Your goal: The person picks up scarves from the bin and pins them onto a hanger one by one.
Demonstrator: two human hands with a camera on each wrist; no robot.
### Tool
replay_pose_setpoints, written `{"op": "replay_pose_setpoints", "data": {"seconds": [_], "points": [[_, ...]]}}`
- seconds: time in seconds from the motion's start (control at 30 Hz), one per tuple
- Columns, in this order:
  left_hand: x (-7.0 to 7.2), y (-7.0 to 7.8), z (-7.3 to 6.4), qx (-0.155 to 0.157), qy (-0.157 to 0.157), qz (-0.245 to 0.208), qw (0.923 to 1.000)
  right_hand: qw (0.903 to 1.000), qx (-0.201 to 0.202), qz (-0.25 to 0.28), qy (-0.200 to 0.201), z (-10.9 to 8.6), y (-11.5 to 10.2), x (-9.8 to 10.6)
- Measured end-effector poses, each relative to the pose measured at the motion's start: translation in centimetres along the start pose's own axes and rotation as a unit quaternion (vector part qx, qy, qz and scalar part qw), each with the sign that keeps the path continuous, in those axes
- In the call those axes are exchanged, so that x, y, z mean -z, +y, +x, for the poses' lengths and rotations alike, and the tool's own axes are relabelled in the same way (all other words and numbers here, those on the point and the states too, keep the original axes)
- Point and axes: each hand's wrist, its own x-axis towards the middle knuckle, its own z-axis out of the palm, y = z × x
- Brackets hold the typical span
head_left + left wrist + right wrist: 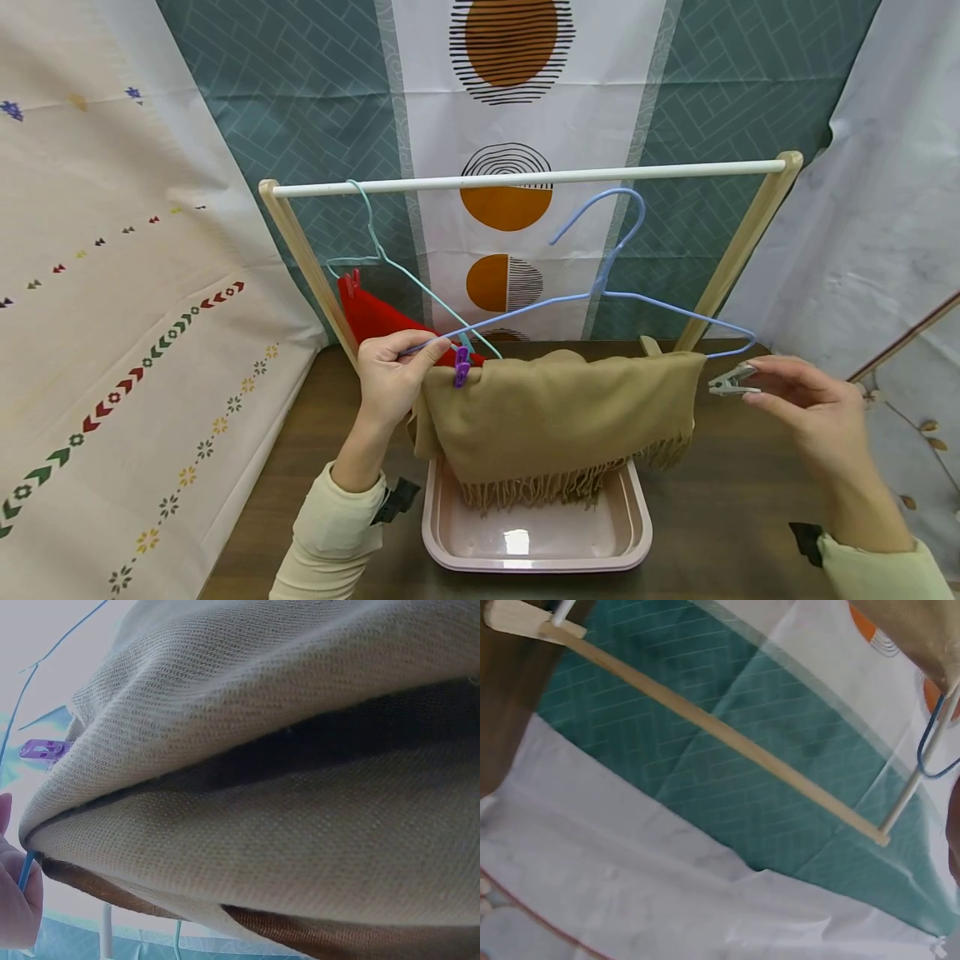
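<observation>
My left hand (393,375) pinches the left corner of a blue hanger (540,302), whose hook stands free in front of the rack's rod. Over the hanger's lower bar hangs a tan fringed scarf (562,408), with a purple clothespin (462,367) clipped at its left end. In the left wrist view the folded scarf (262,825) fills most of the frame. My right hand (813,408) pinches a pale grey-green clothespin (733,381) just right of the scarf's right end, apart from the cloth. In the right wrist view that clothespin is out of sight.
A wooden rack with a white rod (525,178) stands behind. On its left hangs a teal hanger (370,221) carrying a red cloth (375,312) held by a red clothespin (354,280). Below the scarf sits a pale pink basin (540,563) on the dark wooden surface (720,500).
</observation>
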Motion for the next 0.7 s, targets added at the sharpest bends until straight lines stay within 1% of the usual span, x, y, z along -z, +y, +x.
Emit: {"op": "replay_pose_setpoints", "data": {"seconds": [0.1, 0.13, 0.2, 0.27, 0.43, 0.53, 0.63, 0.7], "points": [[0.0, 0.0, 0.0, -0.002, -0.002, -0.009, 1.0, 0.9986, 0.038, 0.029, 0.022, 0.6, 0.0, -0.7], [-0.1, 0.0, 0.0, -0.003, -0.002, -0.012, 0.9999, 0.9982, 0.046, 0.027, 0.026, 0.8, 0.0, -0.9], [-0.1, 0.0, 0.0, -0.004, -0.004, -0.019, 0.9998, 0.9977, 0.057, 0.032, 0.018, 1.2, 0.1, -1.4], [-0.1, 0.0, -0.1, -0.005, -0.007, -0.026, 0.9996, 0.9973, 0.067, 0.026, 0.009, 1.5, 0.2, -1.7], [-0.1, 0.1, -0.1, -0.012, -0.016, -0.047, 0.9987, 0.9946, 0.102, 0.002, -0.014, 2.0, 0.8, -2.3], [0.0, 0.1, -0.1, -0.016, -0.018, -0.058, 0.998, 0.9931, 0.111, -0.017, -0.036, 2.2, 1.1, -2.5], [0.2, 0.2, -0.1, -0.021, -0.015, -0.066, 0.9975, 0.9909, 0.113, -0.043, -0.058, 2.3, 1.2, -2.7], [0.3, 0.4, -0.1, -0.026, -0.011, -0.072, 0.997, 0.9875, 0.116, -0.082, -0.068, 2.4, 1.1, -3.0]]}}
